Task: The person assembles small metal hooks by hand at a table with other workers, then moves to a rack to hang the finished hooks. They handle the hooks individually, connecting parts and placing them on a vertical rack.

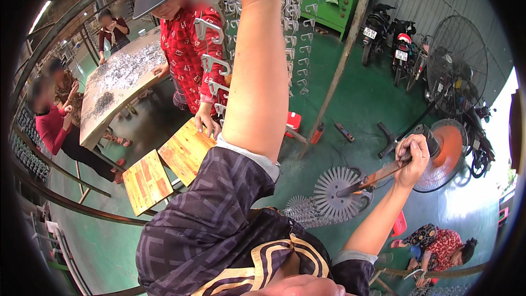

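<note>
Right hand (412, 156) clamped round the dark grip of a long tool (383, 172), rusty shaft slanting down-left, tip touching or just over a toothed metal disc (335, 193). Left arm raised straight up past the top edge; left hand out of frame, state not tellable. Tool held out to the right, above green floor (372, 98), well clear of the body. Looks rigid and fairly heavy, steel, not fragile; best taken at the wrapped end where the fist already sits. Disc looks stiff, teeth sharp at the rim; a second, similar disc just left of it, partly hidden. Count: one tool, two discs, two wooden stools (164, 167), one table (118, 85) covered in small metal parts, many hooks (296, 16) hanging, two fans (455, 66), about three motorbikes, five other people in view.
</note>
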Motion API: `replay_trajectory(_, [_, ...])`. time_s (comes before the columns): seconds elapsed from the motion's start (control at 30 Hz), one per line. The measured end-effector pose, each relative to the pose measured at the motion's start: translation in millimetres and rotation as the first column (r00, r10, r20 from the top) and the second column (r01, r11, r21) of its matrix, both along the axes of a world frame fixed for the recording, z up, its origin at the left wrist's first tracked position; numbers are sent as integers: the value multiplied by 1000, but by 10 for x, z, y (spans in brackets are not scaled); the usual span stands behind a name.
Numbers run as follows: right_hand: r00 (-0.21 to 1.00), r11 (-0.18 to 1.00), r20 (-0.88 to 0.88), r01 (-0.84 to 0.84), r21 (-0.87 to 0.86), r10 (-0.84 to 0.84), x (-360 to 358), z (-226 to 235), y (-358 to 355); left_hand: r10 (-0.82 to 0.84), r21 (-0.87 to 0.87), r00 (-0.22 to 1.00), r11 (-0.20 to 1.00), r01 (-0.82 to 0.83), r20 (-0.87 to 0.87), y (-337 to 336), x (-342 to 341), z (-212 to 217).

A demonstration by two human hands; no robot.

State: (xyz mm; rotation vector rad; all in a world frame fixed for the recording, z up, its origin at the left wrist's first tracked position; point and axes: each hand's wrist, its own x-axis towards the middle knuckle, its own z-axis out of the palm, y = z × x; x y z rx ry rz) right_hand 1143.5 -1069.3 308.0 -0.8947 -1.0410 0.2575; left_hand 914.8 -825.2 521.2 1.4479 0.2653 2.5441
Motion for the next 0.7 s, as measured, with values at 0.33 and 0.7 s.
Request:
replay_trajectory(0.33, [1000,1000,-14,19,25,-18,40,9,0,-496,-197,865,843,500,77,-206,181,-793])
replay_trajectory(0.7, [1000,1000,-7,-1,-2,1,137,-16,45,-744,-582,662,500,641,91,-332,398,-2307])
